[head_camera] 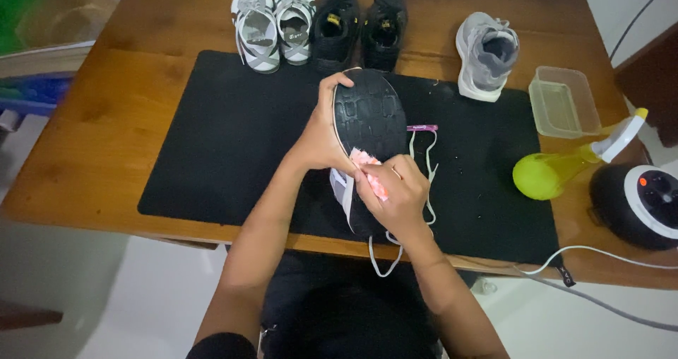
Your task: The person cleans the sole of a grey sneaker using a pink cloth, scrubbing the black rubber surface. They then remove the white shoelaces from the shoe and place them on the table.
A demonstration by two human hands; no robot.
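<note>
Left hand [321, 136] grips the upturned shoe [369, 126] by its left edge, thumb hooked over the black sole, forearm angled in from near-left. Right hand [395, 196] is clenched on a pink-and-white cloth [371, 172], pressed to the sole's near end, wrist bent inward. Shoe sits mid-mat [226, 140], laces trailing off the near edge. Grey-white pair [274, 23], black pair [360, 23], single grey shoe [486, 54] line the far side; green spray bottle [558, 169] lies right.

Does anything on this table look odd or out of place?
Mostly tidy, with a few oddities. The grey sneaker stands alone while the others sit in pairs. The yellow spray bottle lies on its side. Small pale specks dot the black mat. The left hand holds a shoe sole-up; the right hand presses a pink cloth to it.
</note>
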